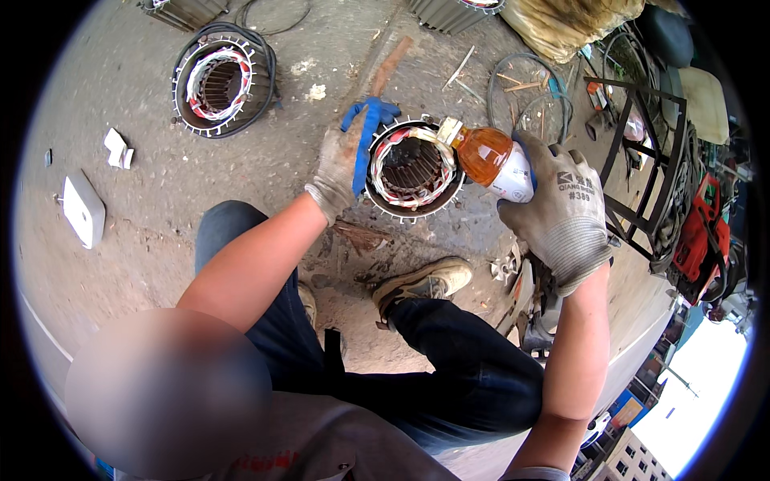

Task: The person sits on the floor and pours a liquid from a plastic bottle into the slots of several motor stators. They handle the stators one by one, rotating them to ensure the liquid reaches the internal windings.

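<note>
The stator (413, 170) sits upright on the concrete floor (144, 152) just ahead of the person's shoes, its bore facing up and its windings wrapped in red-and-white tape around the top. The left hand (346, 160), in a grey and blue glove, is closed on the stator's left rim and steadies it. The right hand (561, 212), also gloved, grips a bottle (491, 159) of amber liquid, tipped so that its neck lies over the right edge of the windings. By the look of it, the step in hand is pouring the liquid onto the coils; whether any is flowing cannot be told. The next move seems to call for a slow tilt and a turn of the stator so the whole ring gets covered. A second stator (220, 80) lies well apart at upper left, and a metal frame (642, 160) stands to the right
</note>
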Demonstrator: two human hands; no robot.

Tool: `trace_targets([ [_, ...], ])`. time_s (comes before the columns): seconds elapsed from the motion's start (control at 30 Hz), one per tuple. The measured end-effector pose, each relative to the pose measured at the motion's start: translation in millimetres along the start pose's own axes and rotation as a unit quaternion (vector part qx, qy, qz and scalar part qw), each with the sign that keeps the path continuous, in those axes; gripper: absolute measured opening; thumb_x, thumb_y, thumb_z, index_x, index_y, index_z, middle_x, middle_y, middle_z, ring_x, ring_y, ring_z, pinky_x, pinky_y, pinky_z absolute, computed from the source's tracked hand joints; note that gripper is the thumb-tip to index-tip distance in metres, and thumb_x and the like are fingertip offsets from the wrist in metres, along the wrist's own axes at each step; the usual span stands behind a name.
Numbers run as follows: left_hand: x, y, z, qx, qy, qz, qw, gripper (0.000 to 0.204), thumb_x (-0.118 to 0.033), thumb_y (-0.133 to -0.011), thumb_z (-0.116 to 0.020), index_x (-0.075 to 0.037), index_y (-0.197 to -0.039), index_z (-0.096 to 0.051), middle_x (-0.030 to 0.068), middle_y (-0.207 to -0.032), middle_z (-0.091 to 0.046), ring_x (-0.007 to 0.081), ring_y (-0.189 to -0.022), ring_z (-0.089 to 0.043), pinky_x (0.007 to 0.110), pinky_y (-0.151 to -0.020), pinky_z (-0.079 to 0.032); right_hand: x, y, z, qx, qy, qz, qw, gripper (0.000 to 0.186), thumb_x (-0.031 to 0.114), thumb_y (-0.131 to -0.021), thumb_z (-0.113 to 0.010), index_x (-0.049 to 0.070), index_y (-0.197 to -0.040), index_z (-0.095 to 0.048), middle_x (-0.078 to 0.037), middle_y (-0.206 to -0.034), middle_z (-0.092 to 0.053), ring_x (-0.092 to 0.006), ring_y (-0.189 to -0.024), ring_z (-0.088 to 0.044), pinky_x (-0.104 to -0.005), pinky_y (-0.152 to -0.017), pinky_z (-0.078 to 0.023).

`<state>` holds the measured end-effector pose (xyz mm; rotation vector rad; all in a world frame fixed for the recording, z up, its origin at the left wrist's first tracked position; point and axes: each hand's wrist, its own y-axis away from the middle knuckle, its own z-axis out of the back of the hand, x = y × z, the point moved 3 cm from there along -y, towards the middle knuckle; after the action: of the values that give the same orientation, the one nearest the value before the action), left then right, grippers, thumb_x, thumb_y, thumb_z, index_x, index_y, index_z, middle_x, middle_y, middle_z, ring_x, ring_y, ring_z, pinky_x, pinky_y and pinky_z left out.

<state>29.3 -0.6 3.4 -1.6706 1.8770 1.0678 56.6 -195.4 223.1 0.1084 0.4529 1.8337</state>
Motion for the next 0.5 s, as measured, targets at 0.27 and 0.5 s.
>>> trace_targets([
  [0.27,-4.9,0.9,-3.2,-0.009,-0.023,-0.01,1.0,0.044,-0.04,-0.113,-0.052,0.001,-0.118,-0.068,0.0083,-0.115,-0.071,0.0137,-0.102,-0.069,0.03,-0.093,-0.057,17.5,-1.1,5.5,-0.033,0.014,0.037,0.999,0.068,0.021,-0.076,-0.078,0.009,-0.141,-0.062,-0.025,-0.12,-0.071,-0.0419,-0.116,-0.067,-0.0489,-0.103,-0.052],
  [0.5,-6.7,0.4,-2.9,-0.017,-0.073,-0.002,0.997,0.045,-0.041,-0.113,-0.052,0.0,-0.119,-0.068,0.0084,-0.114,-0.071,0.0143,-0.102,-0.069,0.03,-0.094,-0.057,23.3,-5.7,7.8,0.003,0.032,0.028,0.999,0.069,0.022,-0.076,-0.08,0.009,-0.142,-0.061,-0.024,-0.121,-0.071,-0.0415,-0.117,-0.067,-0.0481,-0.103,-0.052],
])
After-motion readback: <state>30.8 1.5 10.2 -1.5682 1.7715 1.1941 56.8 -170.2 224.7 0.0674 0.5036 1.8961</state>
